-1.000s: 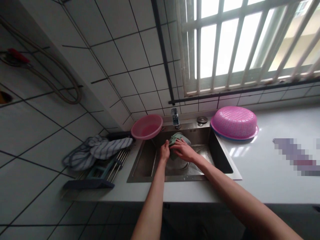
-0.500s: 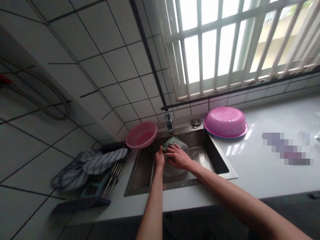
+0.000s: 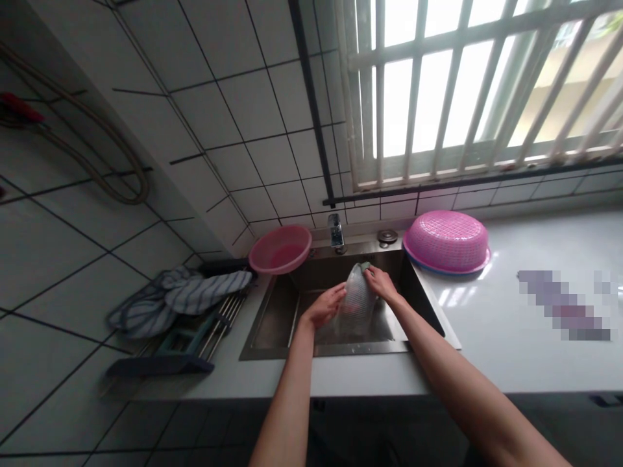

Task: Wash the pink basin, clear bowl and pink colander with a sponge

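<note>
A clear colander [image 3: 357,299] with a fine mesh-like pattern is tilted up on its side over the steel sink [image 3: 263,327]. My left hand [image 3: 327,306] grips its left edge, fingers pressed against the rim. At the colander's upper right, my right hand [image 3: 380,281] pinches a green cloth [image 3: 365,266] against the rim. Most of the cloth is hidden by the fingers. Behind the hands stands the chrome faucet [image 3: 335,232]; whether water runs cannot be seen.
A pink basin [image 3: 281,250] rests at the sink's back left corner. An upside-down pink basket [image 3: 448,241] sits right of the sink on the white counter [image 3: 491,324]. Striped cloth [image 3: 209,292] lies over a rack [image 3: 195,344] at left. A drain plug [image 3: 387,237] is behind the sink.
The colander has turned from lying low in the sink to standing on edge. My right hand has moved right with the cloth; my left hand now holds the colander's side. The view shifted slightly.
</note>
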`<state>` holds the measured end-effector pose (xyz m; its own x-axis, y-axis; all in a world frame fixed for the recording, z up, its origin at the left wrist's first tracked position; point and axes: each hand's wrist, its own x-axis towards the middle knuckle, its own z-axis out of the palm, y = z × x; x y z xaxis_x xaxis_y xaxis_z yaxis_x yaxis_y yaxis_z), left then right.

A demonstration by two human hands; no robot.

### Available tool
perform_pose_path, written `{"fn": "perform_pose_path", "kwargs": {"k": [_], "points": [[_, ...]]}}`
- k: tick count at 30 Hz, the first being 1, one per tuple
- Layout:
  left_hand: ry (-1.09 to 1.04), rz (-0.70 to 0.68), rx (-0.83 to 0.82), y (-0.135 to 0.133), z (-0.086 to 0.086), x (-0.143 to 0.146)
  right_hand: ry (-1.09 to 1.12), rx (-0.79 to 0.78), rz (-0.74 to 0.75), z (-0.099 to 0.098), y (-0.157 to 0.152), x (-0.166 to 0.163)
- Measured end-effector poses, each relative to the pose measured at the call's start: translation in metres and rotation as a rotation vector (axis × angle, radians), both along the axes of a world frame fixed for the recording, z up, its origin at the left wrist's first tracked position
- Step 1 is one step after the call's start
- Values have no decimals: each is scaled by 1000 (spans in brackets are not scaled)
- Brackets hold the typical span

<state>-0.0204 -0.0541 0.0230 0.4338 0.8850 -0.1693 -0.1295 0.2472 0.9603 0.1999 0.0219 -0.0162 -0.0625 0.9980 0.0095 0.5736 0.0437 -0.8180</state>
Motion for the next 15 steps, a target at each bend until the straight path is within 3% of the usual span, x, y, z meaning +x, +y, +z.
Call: {"fn": "perform_pose_path", "kwargs": {"k": [3,10,12,15], "points": [[-55,-58,-74,-1,4,-5,51,95,115,2,-9,-13],[-264,320,-107,24,-12,-17,105,497,447,11,-33,-53],[-275,343,-92,26,-14,-19,78,523,411,10,-29,-51],[-256,303,-99,24,-17,-19,90,444,201,8,-16,-35]]}}
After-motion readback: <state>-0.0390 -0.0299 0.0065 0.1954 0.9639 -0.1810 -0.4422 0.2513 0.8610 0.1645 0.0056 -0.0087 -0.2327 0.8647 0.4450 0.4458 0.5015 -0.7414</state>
